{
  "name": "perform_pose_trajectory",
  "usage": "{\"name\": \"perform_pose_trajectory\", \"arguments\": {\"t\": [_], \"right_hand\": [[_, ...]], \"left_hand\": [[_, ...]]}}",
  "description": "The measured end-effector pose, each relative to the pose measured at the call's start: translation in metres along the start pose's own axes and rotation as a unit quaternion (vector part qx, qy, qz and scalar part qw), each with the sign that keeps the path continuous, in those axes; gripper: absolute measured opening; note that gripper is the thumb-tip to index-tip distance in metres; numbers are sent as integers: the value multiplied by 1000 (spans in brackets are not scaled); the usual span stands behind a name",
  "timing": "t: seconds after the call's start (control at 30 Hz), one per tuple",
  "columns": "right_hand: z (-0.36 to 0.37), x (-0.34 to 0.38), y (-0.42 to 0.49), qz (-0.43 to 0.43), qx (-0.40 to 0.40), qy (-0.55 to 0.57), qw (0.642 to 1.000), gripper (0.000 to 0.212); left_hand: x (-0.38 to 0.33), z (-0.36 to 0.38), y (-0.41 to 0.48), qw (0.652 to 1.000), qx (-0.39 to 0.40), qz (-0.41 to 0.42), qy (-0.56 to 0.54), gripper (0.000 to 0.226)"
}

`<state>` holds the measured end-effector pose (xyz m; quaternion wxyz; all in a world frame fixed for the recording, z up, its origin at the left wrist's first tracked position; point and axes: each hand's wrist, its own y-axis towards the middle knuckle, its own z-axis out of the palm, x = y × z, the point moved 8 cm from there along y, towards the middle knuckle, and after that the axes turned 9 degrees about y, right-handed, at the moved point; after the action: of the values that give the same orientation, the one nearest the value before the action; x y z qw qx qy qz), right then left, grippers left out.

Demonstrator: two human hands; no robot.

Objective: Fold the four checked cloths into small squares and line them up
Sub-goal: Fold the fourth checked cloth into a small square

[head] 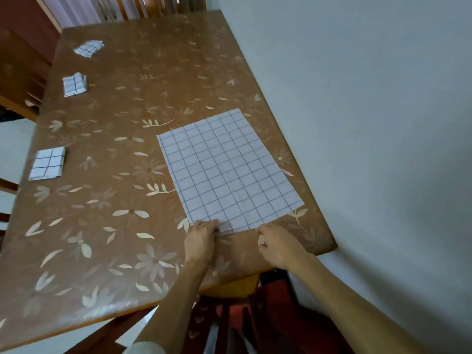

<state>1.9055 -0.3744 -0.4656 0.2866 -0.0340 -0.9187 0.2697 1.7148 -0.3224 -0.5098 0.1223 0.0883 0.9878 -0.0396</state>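
A white cloth with thin blue checks [227, 169] lies spread flat on the brown floral table [107, 226], near the right edge. My left hand [201, 238] pinches the cloth's near left corner. Just short of the near edge, my right hand [275, 245] sits with curled fingers; whether it touches the cloth I cannot tell. Three folded checked squares lie along the table's left side: the nearest folded cloth [47, 163], the middle folded cloth [74, 84] and the far folded cloth [88, 48].
A pale wall [370, 123] runs close along the table's right edge. Wooden chairs [23, 80] stand at the left and far end. A chair with a red seat [268, 307] is below the near edge.
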Motion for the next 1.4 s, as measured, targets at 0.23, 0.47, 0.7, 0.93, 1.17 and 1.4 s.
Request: {"name": "perform_pose_trajectory", "arguments": {"t": [0.23,0.47,0.7,0.93,1.17,1.4], "right_hand": [[4,24,-4,-33,-20,-61,997,58],[37,70,-8,-78,-36,-156,984,90],[37,104,-18,-82,-93,-130,984,30],[20,90,-23,-70,-84,-21,994,18],[-4,99,-28,-69,-105,140,982,10],[-12,86,-37,-48,-140,212,966,17]], "left_hand": [[23,-14,-19,991,91,-21,-93,11],[82,-67,-54,952,96,-33,-287,6],[138,-123,-76,943,62,-58,-322,5],[186,-149,-88,947,19,-91,-309,5],[181,-129,-94,931,179,-62,-311,60],[192,-111,-81,959,123,-98,-236,12]]}}
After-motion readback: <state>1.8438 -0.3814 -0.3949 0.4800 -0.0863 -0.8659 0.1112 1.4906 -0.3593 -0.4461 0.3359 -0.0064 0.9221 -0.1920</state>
